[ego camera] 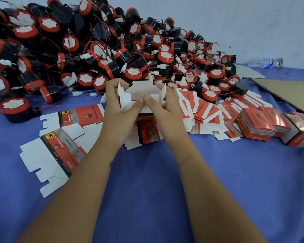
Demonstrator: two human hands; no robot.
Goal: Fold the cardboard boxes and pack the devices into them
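Head view: looks down over two bare forearms to a blue-covered tabletop (147, 172).
Box in work: a half-folded cardboard box (140, 95), white inner side showing, flaps standing up at its left and right ends, held above the tabletop between both hands, just in front of the device pile.
Devices: a big heap of black round devices (95, 50) with red rims, white centres and thin red wires with white plugs; it fills the far left and middle of the tabletop and rises toward the wall.
Flat boxes: unfolded red-and-white box blanks (60, 151) lie to the left of the arms; more blanks (204, 111) are spread in an overlapping row to the right.
Finished boxes: a few closed red boxes (256, 123) stand at the right edge of that row.
Other things: a brown cardboard sheet (288, 92) and a lying plastic bottle (265, 62) at far right.
Left hand (119, 109): fingers curled round the box's left end, thumb pressing the inner flap.
Right hand (167, 106): grips the right end, thumb meeting the left thumb on the flap.
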